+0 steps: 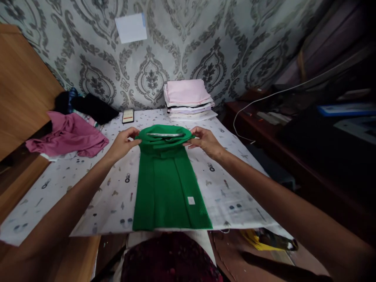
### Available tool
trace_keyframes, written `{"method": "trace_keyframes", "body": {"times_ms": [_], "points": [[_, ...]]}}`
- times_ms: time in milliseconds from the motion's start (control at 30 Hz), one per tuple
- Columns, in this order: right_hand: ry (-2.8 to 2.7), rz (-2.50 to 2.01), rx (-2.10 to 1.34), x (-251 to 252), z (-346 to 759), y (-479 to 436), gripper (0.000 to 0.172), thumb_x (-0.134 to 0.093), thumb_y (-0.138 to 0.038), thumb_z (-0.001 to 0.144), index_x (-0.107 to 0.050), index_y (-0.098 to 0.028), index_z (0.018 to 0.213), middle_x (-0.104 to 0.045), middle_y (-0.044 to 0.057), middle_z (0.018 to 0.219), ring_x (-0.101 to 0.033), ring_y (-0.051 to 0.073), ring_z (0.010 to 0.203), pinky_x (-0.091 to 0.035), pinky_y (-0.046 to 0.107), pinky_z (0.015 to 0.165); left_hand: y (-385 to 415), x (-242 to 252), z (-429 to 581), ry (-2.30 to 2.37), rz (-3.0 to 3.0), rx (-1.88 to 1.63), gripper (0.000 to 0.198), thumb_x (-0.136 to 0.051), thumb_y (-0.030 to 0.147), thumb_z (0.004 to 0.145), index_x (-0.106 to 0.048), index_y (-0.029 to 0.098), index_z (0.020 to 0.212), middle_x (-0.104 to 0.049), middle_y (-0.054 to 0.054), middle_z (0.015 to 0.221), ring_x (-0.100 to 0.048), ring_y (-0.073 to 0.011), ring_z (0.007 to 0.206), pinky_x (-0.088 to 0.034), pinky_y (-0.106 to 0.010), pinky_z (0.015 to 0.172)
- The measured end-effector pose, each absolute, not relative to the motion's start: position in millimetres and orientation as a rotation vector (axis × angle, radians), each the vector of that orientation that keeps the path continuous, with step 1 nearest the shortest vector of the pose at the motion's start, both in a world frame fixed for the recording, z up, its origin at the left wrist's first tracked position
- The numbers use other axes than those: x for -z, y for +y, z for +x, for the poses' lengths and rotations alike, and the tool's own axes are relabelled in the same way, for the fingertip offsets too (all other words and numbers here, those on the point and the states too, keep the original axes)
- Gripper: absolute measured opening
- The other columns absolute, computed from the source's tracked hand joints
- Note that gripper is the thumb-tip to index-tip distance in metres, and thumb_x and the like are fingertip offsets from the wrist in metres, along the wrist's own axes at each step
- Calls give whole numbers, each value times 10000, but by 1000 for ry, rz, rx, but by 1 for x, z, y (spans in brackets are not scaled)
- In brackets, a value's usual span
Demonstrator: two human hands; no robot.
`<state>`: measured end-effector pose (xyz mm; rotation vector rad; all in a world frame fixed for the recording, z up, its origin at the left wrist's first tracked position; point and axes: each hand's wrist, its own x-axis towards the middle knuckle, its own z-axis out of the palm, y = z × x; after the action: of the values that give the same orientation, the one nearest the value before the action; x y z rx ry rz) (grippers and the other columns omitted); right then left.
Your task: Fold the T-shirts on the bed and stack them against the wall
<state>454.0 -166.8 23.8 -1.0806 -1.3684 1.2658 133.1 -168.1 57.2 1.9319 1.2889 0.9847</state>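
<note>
A green shirt (169, 184), folded into a long narrow strip, lies on the patterned white cloth with its collar end away from me. My left hand (125, 143) pinches the left side of the collar between thumb and fingers. On the opposite side, my right hand (205, 141) grips the collar's right edge. Inside the neck opening a pale printed band shows. A small white label (191, 200) sits near the shirt's lower right. The lower end of the shirt reaches the table's front edge.
A stack of folded clothes (188, 98), pink on top, stands at the back by the wall. A phone (128, 116) lies left of it. Crumpled pink and black clothes (73, 133) are heaped at the left. A white cable (270, 96) hangs at the right.
</note>
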Motion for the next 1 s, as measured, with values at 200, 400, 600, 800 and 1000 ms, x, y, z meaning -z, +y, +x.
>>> {"method": "trace_keyframes", "body": {"times_ms": [200, 400, 600, 800, 1000], "points": [[-1734, -1026, -1047, 2, 468, -239, 190, -736, -307, 752, -597, -216, 845, -733, 31, 919, -708, 199, 822, -579, 367, 756, -247, -36, 126, 1301, 2358, -773, 126, -538, 256, 873, -598, 211, 974, -614, -36, 962, -568, -181, 842, -442, -280, 677], [-2177, -1036, -507, 32, 480, -277, 214, -512, -134, 832, -632, -243, 971, -723, 66, 1232, -672, 247, 1132, -533, 505, 951, -281, -9, 111, 1127, 2582, -498, 228, -380, 181, 966, -579, 220, 1071, -615, -66, 990, -565, -209, 938, -460, -309, 760], [-2176, -1142, -135, 10, 466, -270, 343, -425, -54, 830, -682, -234, 970, -750, 59, 1175, -699, 261, 1071, -513, 521, 963, -270, -41, 127, 1274, 2546, -599, 288, -339, 281, 1005, -604, 191, 1075, -653, -94, 1007, -603, -231, 961, -492, -354, 815], [-2338, -1211, -191, 2, 408, -238, 460, -346, -329, 1019, -541, -158, 1399, -450, 138, 1559, -390, 291, 1457, -347, 543, 1168, -235, -26, 178, 1366, 2621, -510, 528, -251, 441, 1034, -434, 160, 1442, -495, -149, 1501, -407, -282, 1424, -341, -450, 1159], [-2457, -1380, -410, 32, 402, -216, 630, -264, -493, 1032, -382, -122, 1528, -348, 157, 1615, -258, 307, 1517, -213, 551, 1233, -203, 20, 176, 1510, 2447, -176, 668, -219, 558, 1010, -259, 178, 1559, -261, -119, 1658, -182, -280, 1543, -131, -517, 1250]]}}
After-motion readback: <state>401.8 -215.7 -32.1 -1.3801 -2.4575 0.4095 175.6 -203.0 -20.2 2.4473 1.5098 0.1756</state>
